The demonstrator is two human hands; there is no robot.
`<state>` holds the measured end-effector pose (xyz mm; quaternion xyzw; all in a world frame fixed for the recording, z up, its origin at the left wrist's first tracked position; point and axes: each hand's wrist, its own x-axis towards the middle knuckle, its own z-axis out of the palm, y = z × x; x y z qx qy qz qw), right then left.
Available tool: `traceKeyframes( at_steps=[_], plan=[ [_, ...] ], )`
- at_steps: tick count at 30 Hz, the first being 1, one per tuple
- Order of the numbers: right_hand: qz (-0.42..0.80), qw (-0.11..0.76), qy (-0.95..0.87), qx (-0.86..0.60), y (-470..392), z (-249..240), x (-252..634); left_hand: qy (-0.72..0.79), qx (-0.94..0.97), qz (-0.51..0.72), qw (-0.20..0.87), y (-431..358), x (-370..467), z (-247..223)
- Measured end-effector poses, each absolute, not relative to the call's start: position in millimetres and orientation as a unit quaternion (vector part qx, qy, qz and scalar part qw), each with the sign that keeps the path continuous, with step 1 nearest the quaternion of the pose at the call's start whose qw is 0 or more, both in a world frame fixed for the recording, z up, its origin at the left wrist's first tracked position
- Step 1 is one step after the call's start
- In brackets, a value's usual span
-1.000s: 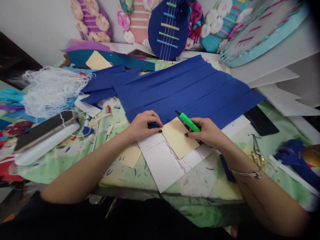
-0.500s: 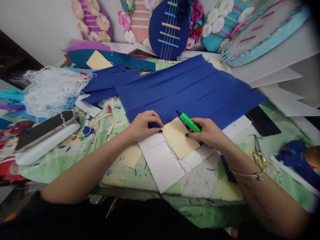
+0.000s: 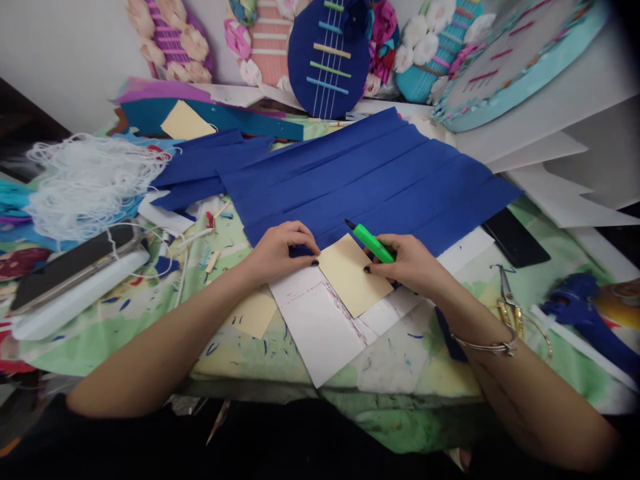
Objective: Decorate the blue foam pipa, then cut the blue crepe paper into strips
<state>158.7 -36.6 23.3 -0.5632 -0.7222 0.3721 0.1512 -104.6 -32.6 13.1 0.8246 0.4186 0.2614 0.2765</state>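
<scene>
A square piece of cream paper (image 3: 353,283) lies over a white sheet (image 3: 315,333) with dark reddish marks on it. My left hand (image 3: 283,253) is closed at the square's left corner, thumb and fingertips pinching it. In my right hand (image 3: 407,263) is a green marker (image 3: 373,243), its dark tip pointing up and to the left. The right thumb also rests on the cream square's right side; the fingers behind it are partly hidden. Just beyond both hands spreads wide blue crepe paper (image 3: 370,180), and another cream piece (image 3: 255,312) lies by my left forearm.
Gold-handled scissors (image 3: 509,303) and a black phone (image 3: 517,237) lie to the right. At left are a heap of white cord (image 3: 100,183) and another phone (image 3: 75,267) on a white case. Decorated guitar shapes (image 3: 327,60) lean along the wall.
The whole view has shifted slightly, so things appear a little further left. Both hands keep their places on the cream paper, and the marker stays in the right hand.
</scene>
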Motion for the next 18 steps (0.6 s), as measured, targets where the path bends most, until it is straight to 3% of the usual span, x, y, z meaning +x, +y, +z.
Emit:
traceKeyframes(
  at_steps=[18],
  plan=[
    [0.282,0.109,-0.746,-0.593,-39.4,31.7,154.1,0.422,0.823,0.264,0.273,-32.5,-104.0,12.1]
  ],
)
